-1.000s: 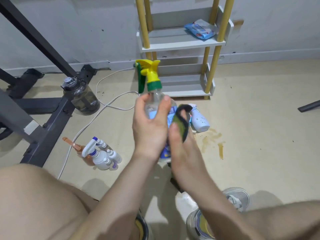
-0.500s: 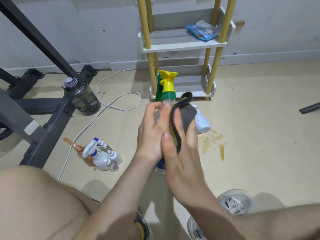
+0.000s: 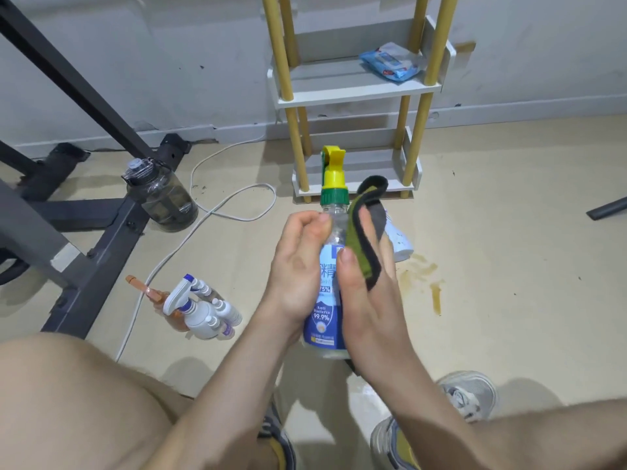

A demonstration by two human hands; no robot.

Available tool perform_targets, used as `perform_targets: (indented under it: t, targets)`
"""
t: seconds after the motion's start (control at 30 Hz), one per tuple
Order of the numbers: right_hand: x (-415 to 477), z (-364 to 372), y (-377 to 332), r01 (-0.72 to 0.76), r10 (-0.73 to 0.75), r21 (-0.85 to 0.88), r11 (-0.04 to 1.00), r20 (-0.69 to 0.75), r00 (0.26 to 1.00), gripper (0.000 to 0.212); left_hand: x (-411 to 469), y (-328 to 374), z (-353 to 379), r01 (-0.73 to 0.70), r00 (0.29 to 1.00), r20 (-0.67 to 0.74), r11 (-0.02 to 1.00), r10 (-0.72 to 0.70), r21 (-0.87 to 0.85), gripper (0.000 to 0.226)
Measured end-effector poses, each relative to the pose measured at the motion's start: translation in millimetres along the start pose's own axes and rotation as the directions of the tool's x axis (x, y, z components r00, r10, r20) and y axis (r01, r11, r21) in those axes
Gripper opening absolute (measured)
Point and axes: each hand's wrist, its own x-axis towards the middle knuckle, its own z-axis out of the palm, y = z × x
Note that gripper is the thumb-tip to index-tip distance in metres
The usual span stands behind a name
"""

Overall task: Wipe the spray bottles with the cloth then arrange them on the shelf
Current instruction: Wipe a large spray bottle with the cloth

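Between your knees, your left hand (image 3: 298,269) wraps the spray bottle (image 3: 327,300) upright while your right hand (image 3: 368,293) presses the cloth (image 3: 364,239) against it; a loose left grip could drop it onto the floor (image 3: 492,266).

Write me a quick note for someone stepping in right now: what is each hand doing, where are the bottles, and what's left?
Left hand: grip around the clear spray bottle with blue label and yellow-green nozzle, held upright.
Right hand: pressing the grey-and-green cloth against the bottle's side.
On the floor: a cluster of white and orange spray bottles at left, one white bottle behind the cloth.
White shelf with yellow posts: no spray bottles, only a blue packet.
Done: nothing shelved. Left: finish wiping, wipe the rest, shelve all.
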Motion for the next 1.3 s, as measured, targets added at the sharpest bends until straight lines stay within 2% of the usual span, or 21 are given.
perform_targets:
  t: [0.1, 0.2, 0.3, 0.37, 0.47, 0.53, 0.6, 0.63, 0.73, 0.8, 0.87, 0.97, 1.03, 1.07, 1.1, 1.13, 1.17, 1.2, 1.23, 1.27, 1.3]
  targets:
    - [27, -20, -20, -0.295, 0.293, 0.103, 0.95, 0.036, 0.955, 0.049, -7, 1, 1, 0.105, 0.983, 0.155, 0.994, -0.099, -0.029, 0.018]
    - [49, -28, -30, -0.402, 0.415, -0.173, 0.899, 0.041, 0.909, 0.059, -9, -5, 3, 0.11, 0.986, 0.12, 0.991, -0.119, 0.083, 0.022]
    - [23, -8, -24, -0.167, 0.152, -0.363, 0.917, -0.069, 0.986, 0.069, -1, -8, 0, -0.069, 0.998, 0.048, 0.854, 0.051, 0.515, 0.025]
    - [1, 4, -24, -0.047, 0.025, -0.422, 0.905, -0.057, 0.998, 0.077, 1, -7, -4, -0.084, 0.996, 0.039, 0.753, 0.078, 0.653, 0.018]
    - [7, 10, -15, -0.172, 0.146, -0.296, 0.939, -0.111, 0.983, 0.085, -1, -12, -3, -0.173, 0.985, 0.136, 0.589, 0.107, 0.79, 0.018]
    - [26, 3, -10, -0.295, 0.297, 0.032, 0.955, -0.154, 0.942, 0.065, -4, -21, -1, -0.253, 0.966, 0.235, 0.563, 0.106, 0.787, 0.034]
    - [37, -11, -7, -0.325, 0.367, 0.29, 0.9, -0.101, 0.925, 0.023, -7, -24, -2, -0.252, 0.956, 0.287, 0.698, 0.07, 0.67, 0.047]
    - [41, -19, -8, -0.318, 0.364, 0.341, 0.885, -0.079, 0.928, 0.014, -8, -22, -5, -0.228, 0.949, 0.309, 0.8, 0.056, 0.554, 0.05]
    - [46, -42, -9, -0.294, 0.387, 0.521, 0.801, -0.076, 0.919, 0.019, -9, -12, -17, -0.064, 0.953, 0.303, 0.966, -0.015, 0.249, 0.069]
    - [51, -50, -7, -0.283, 0.38, 0.64, 0.714, -0.015, 0.925, 0.028, -5, -6, -24, -0.024, 0.955, 0.293, 0.973, -0.045, 0.229, 0.072]
    - [53, -47, -7, -0.298, 0.379, 0.674, 0.676, 0.029, 0.925, 0.044, -4, -7, -22, 0.114, 0.921, 0.348, 0.976, -0.173, 0.183, 0.078]
    - [55, -41, -5, -0.254, 0.391, 0.592, 0.765, -0.114, 0.913, 0.031, -8, -16, -15, 0.268, 0.91, 0.302, 0.958, -0.285, 0.099, 0.083]
    - [51, -34, -3, -0.252, 0.386, 0.491, 0.834, -0.193, 0.902, 0.018, -13, -17, -7, 0.188, 0.952, 0.19, 0.949, -0.24, 0.254, 0.081]
    - [47, -28, -2, -0.257, 0.373, 0.435, 0.863, -0.205, 0.905, 0.017, -13, -18, -5, 0.082, 0.98, 0.13, 0.894, -0.154, 0.441, 0.077]
    - [42, -22, 1, -0.262, 0.354, 0.372, 0.891, -0.206, 0.912, 0.019, -13, -19, -3, -0.038, 0.993, 0.105, 0.74, -0.045, 0.671, 0.075]
    - [37, -15, 5, -0.276, 0.342, 0.308, 0.911, -0.185, 0.921, 0.023, -14, -19, -1, -0.127, 0.992, 0.099, 0.48, 0.082, 0.868, 0.077]
    - [32, -11, 8, -0.289, 0.342, 0.289, 0.913, -0.155, 0.927, 0.025, -15, -22, -1, -0.203, 0.962, 0.146, 0.245, 0.232, 0.948, 0.079]
    - [31, -10, 10, -0.302, 0.359, 0.32, 0.898, -0.138, 0.923, 0.023, -18, -27, -1, -0.27, 0.923, 0.223, 0.117, 0.313, 0.956, 0.08]
    - [32, -14, 9, -0.319, 0.39, 0.384, 0.866, -0.12, 0.913, 0.019, -23, -30, -1, -0.334, 0.884, 0.277, 0.094, 0.377, 0.938, 0.078]
    - [34, -20, 7, -0.335, 0.424, 0.45, 0.828, -0.112, 0.899, 0.016, -27, -34, -2, -0.398, 0.858, 0.307, 0.154, 0.412, 0.905, 0.074]
    - [37, -26, 4, -0.35, 0.457, 0.489, 0.799, -0.117, 0.882, 0.015, -30, -37, -4, -0.426, 0.868, 0.296, 0.291, 0.398, 0.857, 0.071]
